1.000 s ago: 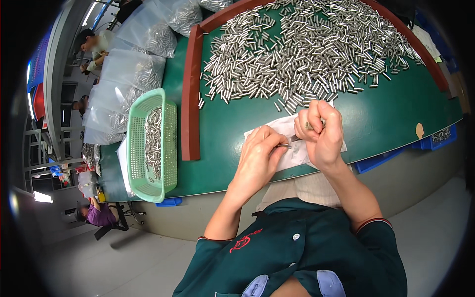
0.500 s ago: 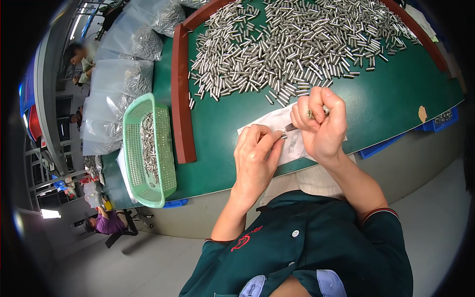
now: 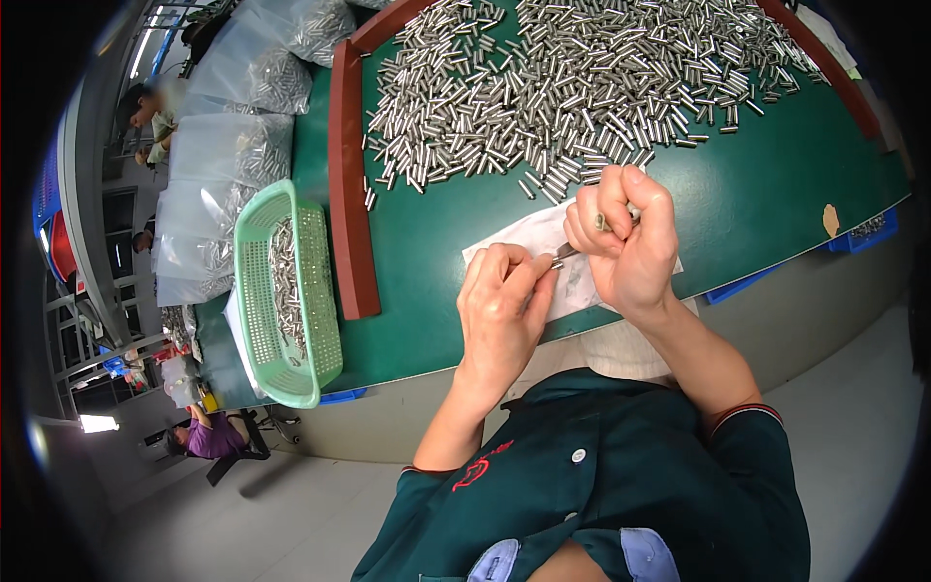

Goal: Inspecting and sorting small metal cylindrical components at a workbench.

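Observation:
Over a white cloth (image 3: 531, 231) at the table's near edge, my left hand (image 3: 498, 306) pinches a small metal pin (image 3: 557, 263) between thumb and fingertips. My right hand (image 3: 630, 247) is closed in a fist around a thin tool with a narrow dark blade (image 3: 566, 250); a pale, wrapped-looking end of its handle (image 3: 602, 223) shows between the fingers. The blade's tip is at the pin, touching it or very close. A broad heap of loose metal pins (image 3: 582, 92) covers the far part of the green table (image 3: 427, 262).
Red-brown rails (image 3: 350, 213) border the heap. Left of them stands a green plastic basket (image 3: 325, 291) partly filled with pins. Clear bags (image 3: 228, 145) of metal parts lie farther left. A blue bin (image 3: 863, 236) sits at the right edge. Other people appear in the left background.
The blade tip has come closer to the pin, and my right hand has shifted slightly. My left hand keeps its pinch. The whole view has moved a little.

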A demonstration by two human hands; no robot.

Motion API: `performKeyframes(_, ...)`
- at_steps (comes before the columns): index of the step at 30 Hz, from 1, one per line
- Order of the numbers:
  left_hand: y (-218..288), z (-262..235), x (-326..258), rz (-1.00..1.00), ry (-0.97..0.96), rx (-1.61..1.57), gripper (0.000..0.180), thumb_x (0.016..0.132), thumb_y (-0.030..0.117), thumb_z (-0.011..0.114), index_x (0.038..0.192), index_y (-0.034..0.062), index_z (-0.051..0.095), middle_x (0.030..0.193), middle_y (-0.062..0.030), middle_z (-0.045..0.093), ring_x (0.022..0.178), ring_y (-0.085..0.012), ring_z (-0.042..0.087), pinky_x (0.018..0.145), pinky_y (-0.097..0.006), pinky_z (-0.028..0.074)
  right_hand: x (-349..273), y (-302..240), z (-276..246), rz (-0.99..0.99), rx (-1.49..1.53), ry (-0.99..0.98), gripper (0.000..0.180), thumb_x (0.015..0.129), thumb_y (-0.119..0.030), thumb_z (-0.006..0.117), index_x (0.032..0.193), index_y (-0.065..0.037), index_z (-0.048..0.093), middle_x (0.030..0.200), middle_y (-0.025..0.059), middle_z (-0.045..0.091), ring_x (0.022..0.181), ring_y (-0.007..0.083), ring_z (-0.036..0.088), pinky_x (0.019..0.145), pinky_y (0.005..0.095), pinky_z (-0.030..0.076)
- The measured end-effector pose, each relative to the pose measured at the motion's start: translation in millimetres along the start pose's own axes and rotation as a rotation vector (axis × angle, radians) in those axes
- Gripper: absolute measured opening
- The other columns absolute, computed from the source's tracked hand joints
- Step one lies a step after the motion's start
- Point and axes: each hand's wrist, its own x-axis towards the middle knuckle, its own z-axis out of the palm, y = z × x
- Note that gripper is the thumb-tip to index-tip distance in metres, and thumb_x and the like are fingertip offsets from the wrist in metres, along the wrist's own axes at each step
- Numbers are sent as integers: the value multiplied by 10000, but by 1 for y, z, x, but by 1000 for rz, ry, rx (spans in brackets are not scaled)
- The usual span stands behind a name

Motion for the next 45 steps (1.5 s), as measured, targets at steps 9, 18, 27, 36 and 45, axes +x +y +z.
performKeyframes(9, 0, 0, 0, 16, 2, -8, 178, 612, -11, 663, 777, 22, 604, 716, -67, 496, 637, -219, 477, 549, -312, 402, 1, 0, 6, 6, 15, 4, 359, 856, -185, 340, 517, -90, 271, 495, -24, 250, 459, 61, 217, 409, 217, 182)
performKeyframes(18, 2, -2, 3, 33, -1, 8, 168, 621, -14, 657, 775, 22, 603, 714, -73, 486, 631, -224, 470, 540, -317, 401, -3, 5, 20, -89, -359, -108, 366, 868, -188, 331, 520, -80, 297, 487, -14, 242, 462, 79, 218, 437, 241, 199)
performKeyframes(27, 2, -3, 6, 106, -40, 124, 181, 618, 6, 642, 792, 24, 594, 740, -81, 498, 668, -246, 479, 601, -332, 403, -2, 4, 5, -54, -63, -17, 345, 850, -183, 342, 529, -85, 265, 518, -31, 248, 495, 58, 238, 412, 206, 183)
performKeyframes(36, 14, -5, 21, 180, -239, 430, 78, 608, 22, 544, 623, 31, 467, 678, -105, 443, 659, -237, 471, 583, -324, 404, -3, 0, -1, -81, -8, -8, 359, 860, -190, 337, 519, -96, 273, 505, -27, 239, 473, 63, 223, 406, 209, 177)
performKeyframes(45, -20, -14, 21, -516, -241, -982, 124, 840, 93, 523, 882, -22, 544, 836, -93, 612, 658, -92, 556, 624, -224, 469, -4, -2, 0, -60, -21, 9, 369, 869, -190, 333, 517, -96, 277, 500, -32, 242, 459, 58, 218, 402, 207, 179)
